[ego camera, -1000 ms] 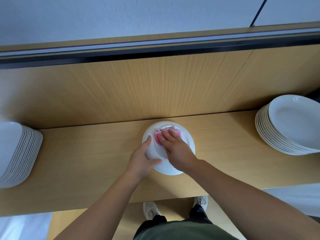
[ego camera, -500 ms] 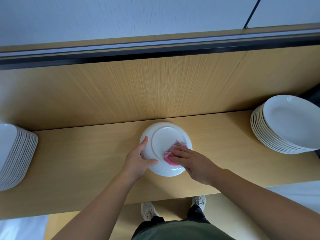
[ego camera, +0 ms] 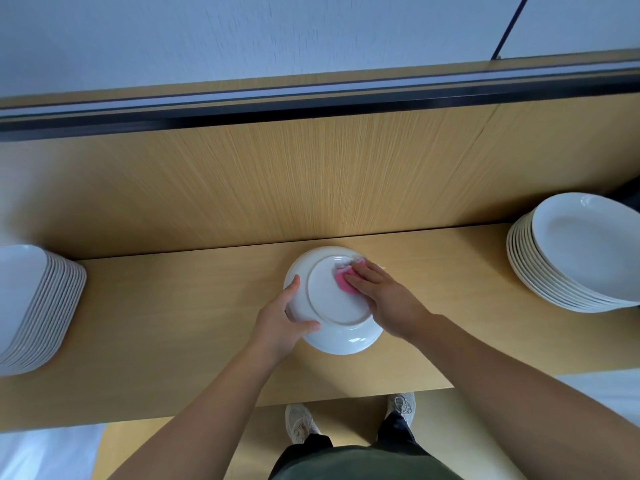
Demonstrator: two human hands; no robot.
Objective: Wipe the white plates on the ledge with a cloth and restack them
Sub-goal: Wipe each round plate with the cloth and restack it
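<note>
Cloth (ego camera: 341, 281) has slid farther up the plate (ego camera: 332, 306) on the wooden ledge (ego camera: 173, 306).

The white plate (ego camera: 337, 306) lies inverted, foot ring up, at the middle of the ledge (ego camera: 173, 323), with the pink cloth (ego camera: 341, 282) on its base near the far right rim; the left stack (ego camera: 38, 299) and right stack (ego camera: 568, 258) stand face up at the ends.

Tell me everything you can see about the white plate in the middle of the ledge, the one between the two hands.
The white plate is round, glossy, ceramic by its look, and turned upside down, so its raised foot ring shows. It is over the middle of the wooden ledge. The left hand grips its left rim; the right hand presses a pink cloth on the upper right of its underside.
</note>
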